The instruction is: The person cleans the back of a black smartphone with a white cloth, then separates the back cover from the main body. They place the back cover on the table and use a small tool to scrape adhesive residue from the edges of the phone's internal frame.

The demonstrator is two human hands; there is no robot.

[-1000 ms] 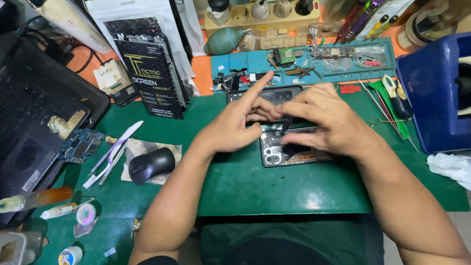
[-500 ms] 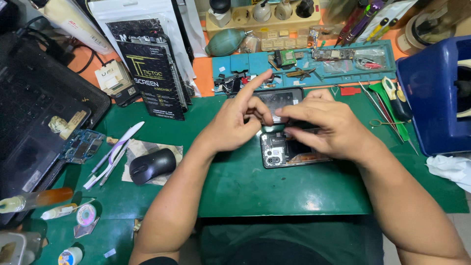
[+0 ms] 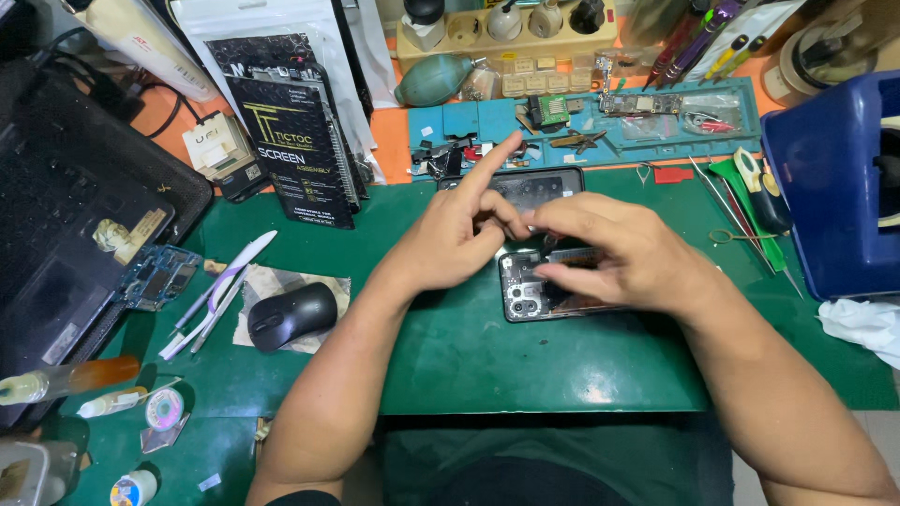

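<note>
Opened smartphone lies back-side up at the centre of the frame on the green work mat, its cover off so the camera module and inner boards show. Both hands crowd over it. The left hand rests on its upper left corner with thumb and middle fingers curled as if pinching, the forefinger pointing up and away; whether anything small sits between those fingers cannot be told. The right hand covers the phone's right half, fingertips pressing on or pinching at a part near the top edge, and what it grips is hidden.

Judging by the exposed innards, the phone is light and stiff but fragile, with thin connectors and a slippery frame; it seems best held by its outer edges, not the boards. A second dark phone or screen panel lies just above it, partly behind the fingers. A black mouse sits at centre left, well apart. The blue bin at right is cut off.
</note>
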